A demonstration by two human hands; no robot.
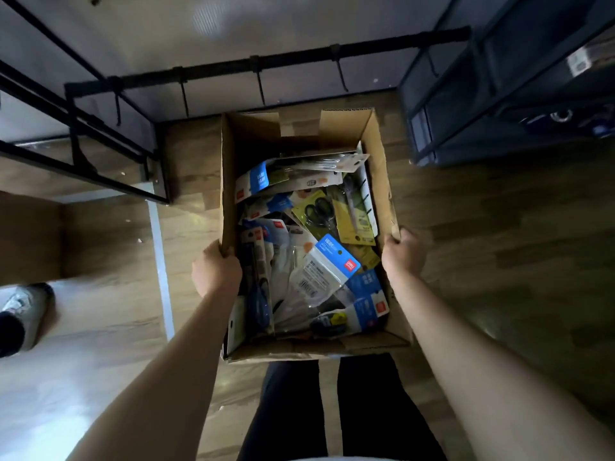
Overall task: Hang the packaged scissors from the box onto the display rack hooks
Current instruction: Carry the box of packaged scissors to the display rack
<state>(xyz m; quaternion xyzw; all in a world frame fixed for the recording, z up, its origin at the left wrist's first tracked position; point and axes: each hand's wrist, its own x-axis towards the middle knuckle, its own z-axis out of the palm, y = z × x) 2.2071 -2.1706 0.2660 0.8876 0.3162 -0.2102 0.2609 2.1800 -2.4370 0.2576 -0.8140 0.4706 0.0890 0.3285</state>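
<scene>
Both hands, left hand (216, 269) and right hand (404, 257), had their fingers curled over opposite rims of the open brown cardboard box (382, 181), apparently steadying its loose pile of carded packaged scissors (317, 211) just below the black display rack hooks (259, 84).
</scene>
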